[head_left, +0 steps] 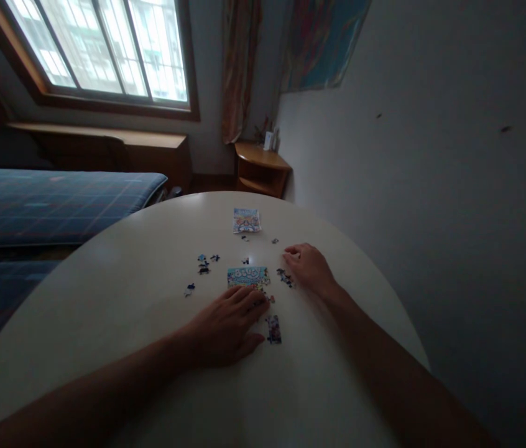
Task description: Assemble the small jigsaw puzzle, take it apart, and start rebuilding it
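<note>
A partly joined jigsaw puzzle (247, 274) lies on the table, its upper strip showing large pale letters on blue. My left hand (228, 326) rests over its lower part, fingers stretched out and thumb apart, hiding what is beneath. Beside that thumb lies a joined puzzle section (274, 330). My right hand (308, 267) is to the right of the puzzle, fingers bent and drawn together near the tabletop; whatever they hold is hidden. Close to its fingers sits a small cluster of puzzle pieces (285, 277).
Loose puzzle pieces (203, 264) are scattered left of the puzzle, with single pieces above it. A printed picture packet (247, 220) lies farther back on the round white table (151, 249). A wall (407, 186) stands on the right and a blue plaid mattress (58, 202) on the left.
</note>
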`<state>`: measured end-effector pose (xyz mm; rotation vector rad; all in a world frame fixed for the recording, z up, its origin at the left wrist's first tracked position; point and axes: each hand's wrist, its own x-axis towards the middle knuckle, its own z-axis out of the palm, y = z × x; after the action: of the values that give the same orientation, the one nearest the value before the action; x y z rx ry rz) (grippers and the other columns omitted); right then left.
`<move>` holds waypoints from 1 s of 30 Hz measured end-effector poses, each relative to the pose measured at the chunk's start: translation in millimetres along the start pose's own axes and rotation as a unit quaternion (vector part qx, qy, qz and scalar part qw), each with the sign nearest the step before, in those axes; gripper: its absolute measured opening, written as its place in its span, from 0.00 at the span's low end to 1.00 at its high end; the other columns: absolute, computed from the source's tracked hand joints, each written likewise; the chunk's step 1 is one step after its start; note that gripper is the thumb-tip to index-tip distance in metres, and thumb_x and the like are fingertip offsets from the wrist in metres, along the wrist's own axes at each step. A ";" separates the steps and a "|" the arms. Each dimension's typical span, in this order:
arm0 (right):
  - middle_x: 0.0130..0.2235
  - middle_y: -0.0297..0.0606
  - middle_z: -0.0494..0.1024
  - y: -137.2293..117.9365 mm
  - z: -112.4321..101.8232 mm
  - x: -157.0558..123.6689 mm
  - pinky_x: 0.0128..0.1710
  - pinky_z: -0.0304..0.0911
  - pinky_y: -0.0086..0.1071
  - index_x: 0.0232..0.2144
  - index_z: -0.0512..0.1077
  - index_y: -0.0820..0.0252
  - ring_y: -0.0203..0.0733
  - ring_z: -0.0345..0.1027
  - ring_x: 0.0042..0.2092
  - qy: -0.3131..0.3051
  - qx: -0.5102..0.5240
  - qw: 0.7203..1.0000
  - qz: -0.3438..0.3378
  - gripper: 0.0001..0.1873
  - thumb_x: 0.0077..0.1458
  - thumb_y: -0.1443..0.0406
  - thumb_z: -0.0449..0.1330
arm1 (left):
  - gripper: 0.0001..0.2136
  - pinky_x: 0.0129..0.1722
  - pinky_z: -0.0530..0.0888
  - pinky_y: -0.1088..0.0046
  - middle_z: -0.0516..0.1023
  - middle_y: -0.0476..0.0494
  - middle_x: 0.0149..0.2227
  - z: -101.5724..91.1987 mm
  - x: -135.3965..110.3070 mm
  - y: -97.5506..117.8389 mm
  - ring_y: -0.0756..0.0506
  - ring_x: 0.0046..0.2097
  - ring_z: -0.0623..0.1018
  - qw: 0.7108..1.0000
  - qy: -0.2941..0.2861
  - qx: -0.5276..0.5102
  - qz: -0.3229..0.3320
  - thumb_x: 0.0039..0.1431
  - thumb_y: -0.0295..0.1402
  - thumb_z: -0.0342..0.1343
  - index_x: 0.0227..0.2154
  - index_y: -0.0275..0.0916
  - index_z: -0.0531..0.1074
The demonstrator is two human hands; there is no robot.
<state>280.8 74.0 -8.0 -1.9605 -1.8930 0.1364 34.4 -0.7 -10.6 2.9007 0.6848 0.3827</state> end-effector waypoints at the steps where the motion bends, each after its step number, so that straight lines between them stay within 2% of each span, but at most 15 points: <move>1: 0.45 0.44 0.80 -2.4 0.1 6.6 0.50 0.64 0.36 0.43 0.79 0.59 0.45 0.73 0.47 0.000 -0.003 1.000 0.009 0.14 0.58 0.61 0.59 | 0.22 0.63 0.61 0.56 0.67 0.36 0.57 -0.3 0.0 -0.6 0.37 0.60 0.65 1.000 0.000 -0.006 0.001 0.64 0.37 0.51 0.59 0.35 0.61; 8: 0.43 0.47 0.81 -14.5 8.8 50.4 0.45 0.66 0.39 0.38 0.79 0.59 0.49 0.74 0.45 -0.006 -0.023 0.998 0.052 0.17 0.53 0.53 0.62 | 0.25 0.61 0.64 0.54 0.67 0.37 0.58 -2.6 -0.9 -5.0 0.36 0.59 0.66 0.999 0.017 -0.045 -0.011 0.60 0.36 0.52 0.60 0.38 0.61; 12: 0.41 0.45 0.82 -15.8 15.5 64.2 0.44 0.66 0.37 0.33 0.80 0.58 0.49 0.75 0.45 -0.028 -0.020 0.998 0.062 0.13 0.49 0.56 0.66 | 0.26 0.63 0.61 0.52 0.64 0.37 0.63 -1.7 -2.1 -6.3 0.36 0.63 0.63 0.998 0.030 -0.040 -0.036 0.59 0.36 0.53 0.61 0.38 0.61; 17: 0.35 0.43 0.82 -17.7 12.4 67.4 0.40 0.67 0.35 0.30 0.79 0.60 0.45 0.76 0.39 -0.055 0.020 0.997 0.056 0.07 0.47 0.63 0.68 | 0.27 0.66 0.57 0.51 0.59 0.38 0.67 2.4 -3.6 -9.2 0.35 0.68 0.57 0.998 0.015 -0.031 -0.059 0.62 0.38 0.51 0.63 0.36 0.59; 21: 0.37 0.43 0.83 -21.0 3.6 45.8 0.39 0.67 0.31 0.35 0.78 0.63 0.40 0.76 0.38 -0.047 0.083 0.995 0.015 0.08 0.53 0.65 0.64 | 0.27 0.66 0.57 0.52 0.59 0.38 0.67 2.3 -3.7 -9.9 0.37 0.68 0.58 0.997 0.005 -0.035 -0.069 0.65 0.40 0.50 0.64 0.36 0.59; 24: 0.37 0.38 0.83 -23.1 -3.9 15.5 0.37 0.69 0.28 0.45 0.76 0.59 0.37 0.77 0.35 -0.061 0.136 0.989 -0.018 0.15 0.54 0.65 0.65 | 0.27 0.66 0.57 0.52 0.58 0.39 0.67 2.0 -3.3 -9.5 0.37 0.68 0.58 0.997 0.004 -0.033 -0.071 0.65 0.40 0.50 0.64 0.37 0.59; 27: 0.35 0.38 0.84 -24.0 -11.2 -16.8 0.36 0.70 0.31 0.39 0.78 0.57 0.39 0.78 0.34 -0.082 0.235 0.968 -0.037 0.09 0.56 0.64 0.63 | 0.27 0.67 0.57 0.52 0.59 0.39 0.67 3.0 -2.8 -9.4 0.37 0.68 0.58 0.997 0.001 -0.026 -0.074 0.64 0.40 0.50 0.64 0.35 0.59; 30: 0.35 0.38 0.84 -22.4 -15.5 -40.2 0.38 0.71 0.32 0.37 0.79 0.57 0.41 0.78 0.36 -0.082 0.251 0.963 -0.046 0.07 0.55 0.63 0.63 | 0.27 0.67 0.57 0.52 0.59 0.39 0.67 5.0 -3.1 -10.1 0.37 0.68 0.58 0.997 0.003 -0.024 -0.074 0.64 0.38 0.50 0.64 0.35 0.59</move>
<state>262.3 31.3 5.7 -1.5536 -1.8157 0.6989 28.8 6.5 -18.0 2.7820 0.8737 0.3856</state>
